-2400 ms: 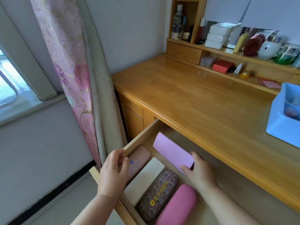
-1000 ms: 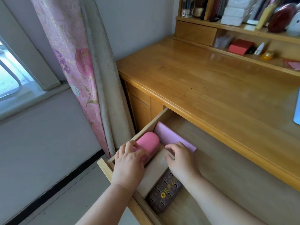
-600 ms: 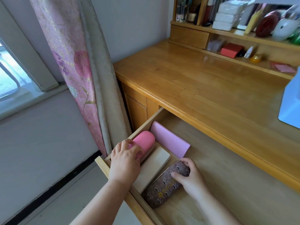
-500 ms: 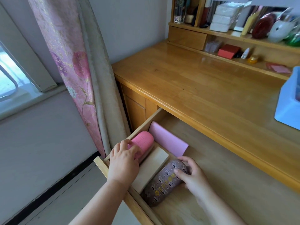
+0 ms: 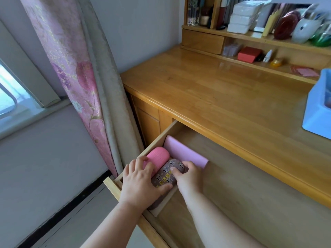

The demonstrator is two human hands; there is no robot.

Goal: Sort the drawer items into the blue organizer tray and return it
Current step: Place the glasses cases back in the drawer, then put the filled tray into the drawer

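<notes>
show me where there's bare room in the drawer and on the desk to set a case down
Free: the drawer floor right of the lilac case, and the desk top between the shelf and the blue tray. Crowded: the drawer's left corner, where both hands, left hand and right hand, hold the brown case beside the pink case.

Wooden desk (image 5: pixel 215 90), pink curtain (image 5: pixel 71 68), window (image 5: pixel 10 97)

three cases (image 5: pixel 168 174) in drawer (image 5: pixel 232 185) left corner, tray (image 5: pixel 315 111) on desk (image 5: pixel 215 90) right
</notes>
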